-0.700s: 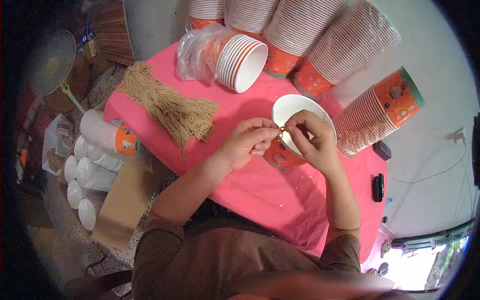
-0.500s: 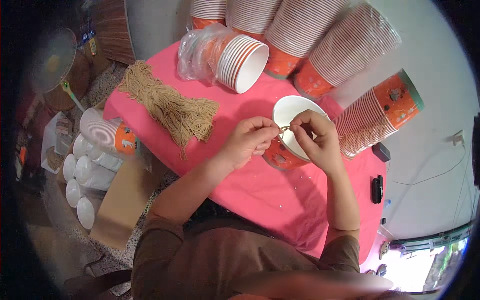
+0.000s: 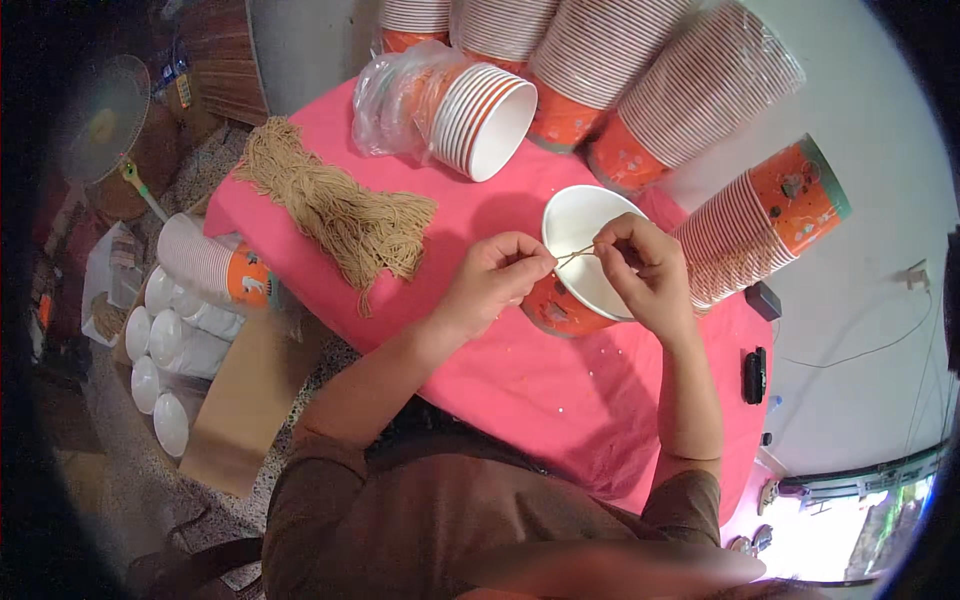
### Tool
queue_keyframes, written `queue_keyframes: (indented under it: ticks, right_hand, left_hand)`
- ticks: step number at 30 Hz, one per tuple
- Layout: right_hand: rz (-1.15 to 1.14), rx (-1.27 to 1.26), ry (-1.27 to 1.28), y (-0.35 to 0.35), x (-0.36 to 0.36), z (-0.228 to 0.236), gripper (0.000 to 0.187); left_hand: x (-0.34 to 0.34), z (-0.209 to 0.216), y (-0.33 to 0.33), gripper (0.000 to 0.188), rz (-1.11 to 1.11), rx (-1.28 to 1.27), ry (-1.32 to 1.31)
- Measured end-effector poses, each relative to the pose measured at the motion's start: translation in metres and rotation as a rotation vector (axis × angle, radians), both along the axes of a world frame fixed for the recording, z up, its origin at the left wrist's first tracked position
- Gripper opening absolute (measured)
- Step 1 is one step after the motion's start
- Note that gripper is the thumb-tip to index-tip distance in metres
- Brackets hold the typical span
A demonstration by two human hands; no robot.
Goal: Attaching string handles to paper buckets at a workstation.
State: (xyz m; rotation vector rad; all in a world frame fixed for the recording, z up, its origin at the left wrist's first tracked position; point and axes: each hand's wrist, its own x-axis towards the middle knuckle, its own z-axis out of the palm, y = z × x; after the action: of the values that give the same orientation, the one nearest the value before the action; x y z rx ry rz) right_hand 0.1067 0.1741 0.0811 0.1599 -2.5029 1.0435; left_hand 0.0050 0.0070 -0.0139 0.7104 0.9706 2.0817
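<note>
The left hand (image 3: 492, 278) and right hand (image 3: 648, 278) pinch a tan string (image 3: 576, 254) (both grips narrow) over an orange tub (image 3: 562, 308). At left, a cardboard box (image 3: 245, 415) holds white cups (image 3: 176, 342).

A pink-clothed counter (image 3: 510, 390) is carrying an upright paper bucket (image 3: 572, 222). Left of the bucket, a tan yarn bundle (image 3: 340, 210) is lying; beyond-left, a partly bagged stack (image 3: 465, 115) is lying sideways. Tall stacks (image 3: 600, 60) are standing beyond the bucket, another stack (image 3: 735, 225) right of it. White specks (image 3: 561, 410) are dotting its near side.
</note>
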Motion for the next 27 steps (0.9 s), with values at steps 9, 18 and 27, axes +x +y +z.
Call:
queue_keyframes:
  ticks: [9,18,27]
  right_hand:
    - [-0.023,0.152,0.123,-0.004,-0.001,0.003,0.002]
    - [-0.124,0.251,0.182,-0.01,-0.001,-0.003,0.009]
    - [0.237,0.356,0.358,-0.024,0.017,-0.012,0.021]
  left_hand:
    - [0.007,-0.008,-0.002,0.007,0.016,0.067,-0.042]
    - [0.012,-0.02,-0.009,0.006,-0.112,0.163,-0.127]
    - [0.033,-0.007,-0.041,0.019,-0.171,-0.057,0.007]
